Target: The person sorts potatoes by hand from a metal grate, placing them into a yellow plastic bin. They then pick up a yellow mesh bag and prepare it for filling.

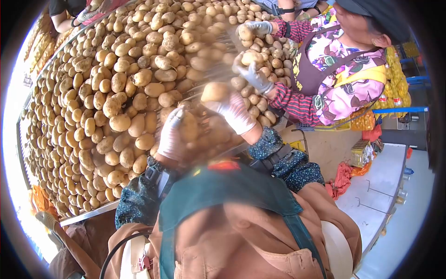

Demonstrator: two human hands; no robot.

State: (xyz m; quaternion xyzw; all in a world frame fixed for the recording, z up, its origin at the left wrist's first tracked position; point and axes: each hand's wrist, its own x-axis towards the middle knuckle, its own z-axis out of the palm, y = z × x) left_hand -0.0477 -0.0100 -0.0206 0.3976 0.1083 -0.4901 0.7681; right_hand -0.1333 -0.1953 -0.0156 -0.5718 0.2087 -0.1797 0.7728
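Note:
My right hand (236, 113), in a pale glove, is closed on a potato (214, 92) and holds it above the sorting surface. My left hand (171, 136), also gloved, is low over the heap at the near side. A blurred potato (188, 126) lies right beside its palm; whether the fingers grip it I cannot make out. Between and beyond my hands, more potatoes (204, 60) are smeared by motion. To the left spreads a wide bed of sharp, still potatoes (120, 122), some with soil on them.
A co-worker (334, 69) at the right handles potatoes with two gloved hands. Other people's arms (62, 18) reach in at the far edge. A metal edge (90, 213) borders the heap near me. Yellow net sacks (395, 83) and a crate (360, 153) stand at the right.

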